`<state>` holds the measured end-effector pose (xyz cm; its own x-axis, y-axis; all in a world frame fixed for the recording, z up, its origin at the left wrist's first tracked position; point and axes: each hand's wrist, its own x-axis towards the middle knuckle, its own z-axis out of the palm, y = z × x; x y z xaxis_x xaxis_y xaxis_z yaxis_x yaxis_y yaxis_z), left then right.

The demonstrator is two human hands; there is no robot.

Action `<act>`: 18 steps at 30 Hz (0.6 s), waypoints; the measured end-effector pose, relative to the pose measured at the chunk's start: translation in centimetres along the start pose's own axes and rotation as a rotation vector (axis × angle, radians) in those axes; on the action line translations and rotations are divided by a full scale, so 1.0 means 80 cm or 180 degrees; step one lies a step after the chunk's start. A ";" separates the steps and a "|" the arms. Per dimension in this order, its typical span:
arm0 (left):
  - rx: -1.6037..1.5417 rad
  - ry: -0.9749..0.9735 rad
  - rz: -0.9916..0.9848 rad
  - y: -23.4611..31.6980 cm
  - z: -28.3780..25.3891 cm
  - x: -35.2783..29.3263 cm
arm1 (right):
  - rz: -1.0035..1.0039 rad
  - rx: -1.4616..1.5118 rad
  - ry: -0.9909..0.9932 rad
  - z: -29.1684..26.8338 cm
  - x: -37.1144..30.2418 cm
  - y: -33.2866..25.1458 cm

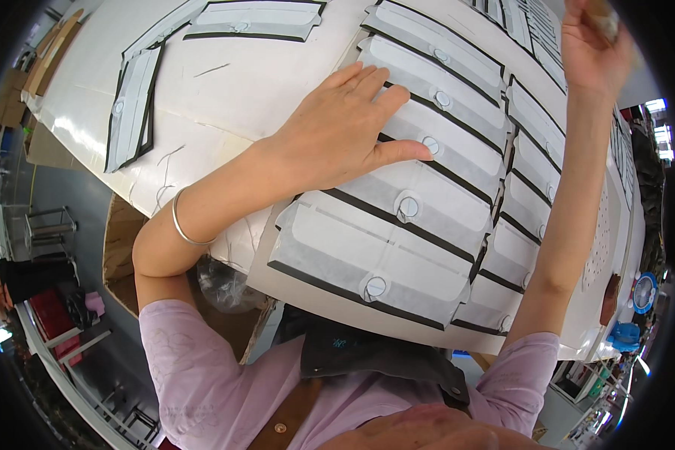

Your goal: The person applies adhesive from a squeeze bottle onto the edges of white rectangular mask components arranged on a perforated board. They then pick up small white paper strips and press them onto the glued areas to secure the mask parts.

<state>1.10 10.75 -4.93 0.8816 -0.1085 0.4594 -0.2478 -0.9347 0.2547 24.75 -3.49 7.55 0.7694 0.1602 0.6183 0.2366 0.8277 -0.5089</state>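
Note:
My left hand (pixel 345 124) lies flat with its fingers apart on a column of overlapping white, flap-like pieces. Each piece has black edges and a round disc with a slot-like line. The nearest white piece (pixel 330 251) lies whole in front of me, below the hand. My left thumb is beside the disc (pixel 430 145) of a piece higher up. My right hand (pixel 592 56) is raised at the upper right, its fingers closed around a small tan-brown thing (pixel 604 19). That thing is blurred and partly cut off, so its kind cannot be told.
The pieces rest on a pale board (pixel 337 307) on a white table (pixel 225 97). A second column of pieces (pixel 521 244) lies to the right. Other pieces (pixel 131 109) lie at the left. Loose dark threads (pixel 165 176) and a cardboard box (pixel 120 247) are nearby.

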 end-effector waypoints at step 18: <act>0.0469 0.0195 -0.0128 -0.062 0.058 0.070 | 0.1394 -0.1561 -0.1347 -0.049 -0.056 0.135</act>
<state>9.13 13.19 -7.54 0.8624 -0.0533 0.5034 -0.1471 -0.9779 0.1484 26.13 2.64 -3.06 0.5847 0.6906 0.4257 0.2745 0.3253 -0.9049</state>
